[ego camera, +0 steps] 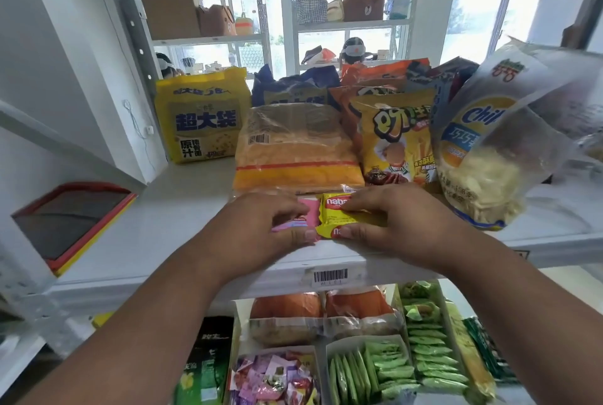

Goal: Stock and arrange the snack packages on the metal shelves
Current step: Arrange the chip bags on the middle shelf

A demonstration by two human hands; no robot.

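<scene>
Both hands work at the front edge of the white metal shelf [182, 196]. The left hand [261, 225] has its fingers curled over a pink packet [310, 213], thumb pinching its near edge; the right hand [398, 222] pinches a yellow wafer packet [339, 209] just beside it, the two packets touching. Directly behind them lies a clear bag of orange snacks [297, 150], with a yellow cartoon chip bag [394, 140] and a tilted clear chip bag [483, 156] crowding the right. A yellow noodle pack [199, 117] stands at the back left. Dark blue and orange bags behind are mostly hidden. The hands cover much of both packets. Below the shelf, boxes of green packets [375, 368] and mixed candies [274, 378] show, partly cut off by the arms.
</scene>
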